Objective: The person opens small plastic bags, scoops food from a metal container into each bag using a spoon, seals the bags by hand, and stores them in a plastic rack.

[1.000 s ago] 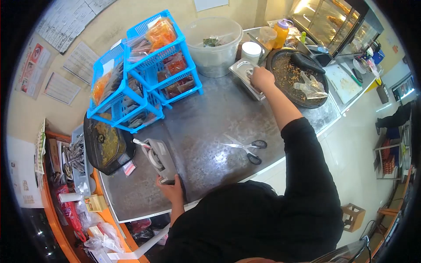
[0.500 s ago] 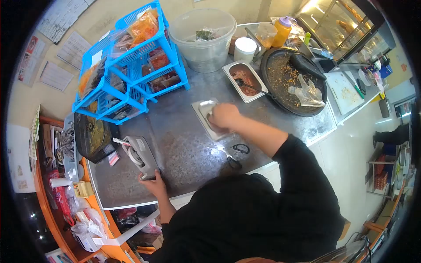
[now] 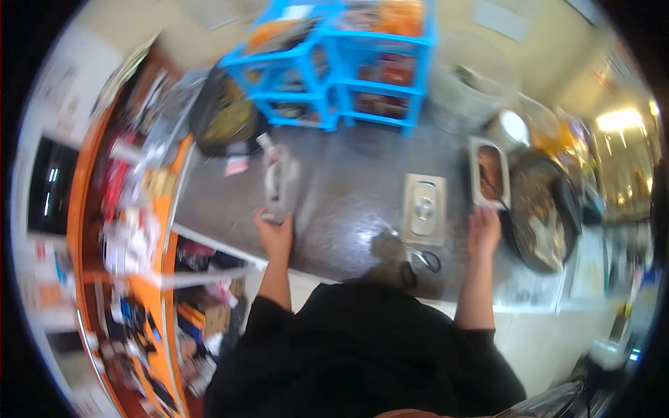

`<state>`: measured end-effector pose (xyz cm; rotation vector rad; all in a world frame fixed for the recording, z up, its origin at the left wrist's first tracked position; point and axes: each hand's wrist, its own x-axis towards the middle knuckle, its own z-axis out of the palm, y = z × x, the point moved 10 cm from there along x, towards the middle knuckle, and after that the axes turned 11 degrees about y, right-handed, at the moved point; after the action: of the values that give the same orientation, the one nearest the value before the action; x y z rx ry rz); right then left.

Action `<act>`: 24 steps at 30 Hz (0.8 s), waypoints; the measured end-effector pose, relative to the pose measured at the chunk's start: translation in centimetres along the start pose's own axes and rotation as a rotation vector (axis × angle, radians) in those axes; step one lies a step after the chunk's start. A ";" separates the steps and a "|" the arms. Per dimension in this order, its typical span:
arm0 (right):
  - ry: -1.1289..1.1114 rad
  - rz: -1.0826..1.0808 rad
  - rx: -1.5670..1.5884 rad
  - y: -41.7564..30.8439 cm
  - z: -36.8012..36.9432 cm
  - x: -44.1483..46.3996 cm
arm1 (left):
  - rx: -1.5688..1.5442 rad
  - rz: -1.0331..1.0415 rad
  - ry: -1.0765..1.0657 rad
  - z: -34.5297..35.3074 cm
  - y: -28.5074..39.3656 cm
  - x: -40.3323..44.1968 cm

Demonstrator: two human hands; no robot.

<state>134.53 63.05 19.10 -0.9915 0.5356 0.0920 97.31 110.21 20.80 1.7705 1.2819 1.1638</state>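
My left hand (image 3: 275,233) is closed around the near end of a grey tape dispenser (image 3: 277,177) on the metal table. A roll of tape sits in the dispenser. My right hand (image 3: 483,233) is at the near end of a steel food pan (image 3: 489,171) holding reddish-brown contents and a dark-handled utensil. Blur hides whether its fingers grip the pan's rim. Left of that hand lies a rectangular steel lid (image 3: 424,209) with a round central knob. Just below the lid are black-handled scissors (image 3: 422,263).
Blue stacked baskets (image 3: 327,94) with packaged food stand at the back. A dark stone mortar (image 3: 519,240) with a plastic glove inside is at right. Behind are a clear tub (image 3: 467,101) and a white-lidded jar (image 3: 514,129). Orange shelving (image 3: 90,202) stands at left.
My right hand has left the steel lid and moved right to the food pan. The lid remains on the table. My left hand stays at the dispenser, while the whole view has turned left.
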 end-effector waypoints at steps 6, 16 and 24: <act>-0.185 -0.102 -0.127 0.7 3.3 5.1 | 0.246 -0.176 0.112 -4.2 -0.4 2.9; -0.097 -0.365 -0.290 0.6 9.2 -9.1 | 0.210 -0.146 -0.072 -10.0 -6.1 9.2; -0.081 0.060 -0.217 18.8 12.3 -21.9 | -0.178 0.051 -0.308 -12.8 -12.0 20.3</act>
<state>114.45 87.12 20.18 -1.1782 0.4879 0.2468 83.64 133.34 21.05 1.7752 0.9294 0.9544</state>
